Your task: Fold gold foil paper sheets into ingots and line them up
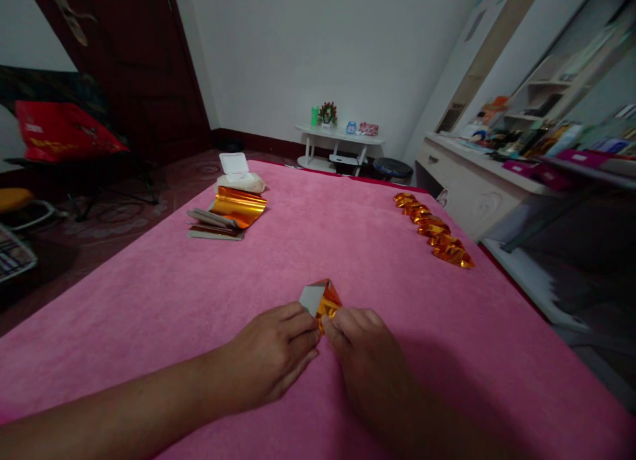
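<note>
A small piece of gold foil paper (322,299), partly folded with its silver back showing, lies on the pink cloth (308,248) just in front of me. My left hand (271,354) pinches its near edge from the left. My right hand (362,347) pinches the same edge from the right, fingers pressed together. A stack of flat gold foil sheets (233,211) rests at the far left of the cloth. A row of several folded gold pieces (433,230) runs along the right edge.
A white open-lidded box (238,173) sits behind the foil stack. Off the cloth stand a dark door, a chair with a red bag (64,138) at left, a small white table (340,142) at back, and a cluttered desk (497,162) at right.
</note>
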`<state>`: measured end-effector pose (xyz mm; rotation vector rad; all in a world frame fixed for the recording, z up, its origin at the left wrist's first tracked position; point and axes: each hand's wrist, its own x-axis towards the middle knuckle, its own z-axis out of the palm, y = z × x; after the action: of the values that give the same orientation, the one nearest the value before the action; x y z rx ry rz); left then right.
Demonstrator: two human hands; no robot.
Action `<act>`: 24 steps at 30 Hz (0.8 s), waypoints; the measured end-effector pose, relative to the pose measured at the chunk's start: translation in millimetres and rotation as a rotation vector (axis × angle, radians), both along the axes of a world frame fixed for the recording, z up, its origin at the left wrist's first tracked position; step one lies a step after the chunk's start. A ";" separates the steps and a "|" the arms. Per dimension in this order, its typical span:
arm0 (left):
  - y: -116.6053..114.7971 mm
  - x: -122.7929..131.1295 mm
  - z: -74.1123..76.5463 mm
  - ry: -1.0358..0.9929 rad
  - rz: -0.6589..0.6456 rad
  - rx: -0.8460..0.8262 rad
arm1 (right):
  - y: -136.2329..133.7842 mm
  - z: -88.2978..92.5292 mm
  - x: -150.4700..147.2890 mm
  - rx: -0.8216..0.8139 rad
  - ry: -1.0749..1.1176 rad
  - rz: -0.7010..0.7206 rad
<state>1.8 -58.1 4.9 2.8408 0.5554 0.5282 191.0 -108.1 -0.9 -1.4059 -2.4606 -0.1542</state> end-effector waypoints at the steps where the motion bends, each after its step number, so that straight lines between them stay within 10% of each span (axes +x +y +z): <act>1: -0.2 -0.3 -0.4 -0.001 0.000 0.006 | -1.2 1.1 -0.8 -0.002 -0.009 0.008; 24: 0.2 -4.8 -1.7 -0.087 0.045 -0.084 | 3.3 4.9 -14.7 0.108 -0.104 -0.089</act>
<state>-2.9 -57.9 3.2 2.7171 0.6122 0.6178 176.3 -104.8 4.1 -1.4960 -2.4314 -0.3832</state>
